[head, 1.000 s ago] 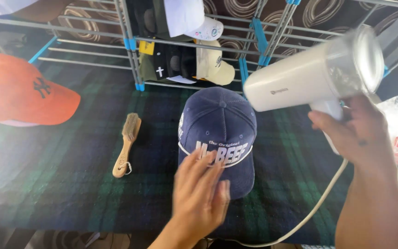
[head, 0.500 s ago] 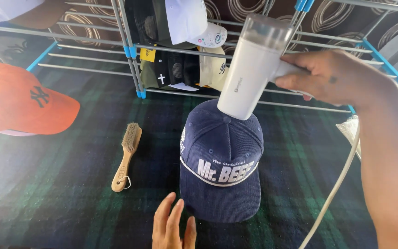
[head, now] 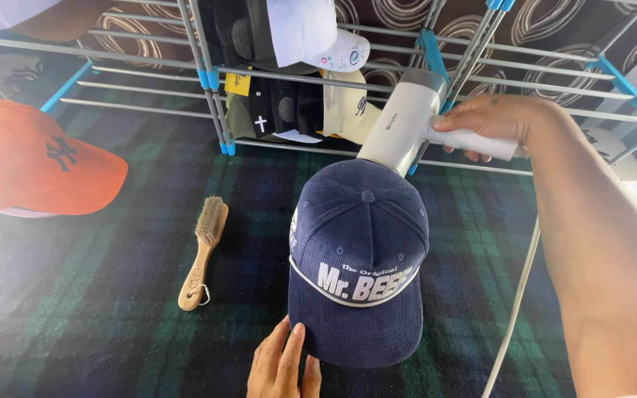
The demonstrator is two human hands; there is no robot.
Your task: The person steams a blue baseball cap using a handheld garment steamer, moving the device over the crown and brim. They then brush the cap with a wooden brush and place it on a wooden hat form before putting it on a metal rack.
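Cap: a navy corduroy cap [head: 359, 254] lies crown-up on the plaid cloth [head: 75, 324], brim toward the person, just ahead of the left hand and below the right.
Left hand: the left hand [head: 283, 365] lies flat and open, its fingertips touching the near corner of the brim.
Right hand: the right hand [head: 492, 127] is closed around the handle of a white dryer [head: 405, 125], nozzle angled down, close to or touching the back of the crown.
Cord: the white cord [head: 514, 309] hangs beneath the right forearm, beside the cap.
Nearby: a wooden brush [head: 202, 250] lies left of the left hand; an orange cap [head: 31, 162] sits farther left; a wire rack [head: 318, 74] of caps stands beyond the dryer.
Risk: held this close, the heat could scorch or warp the corduroy; with only fingertips on the brim, the cap could slide; the slack cord could snag and drag it.
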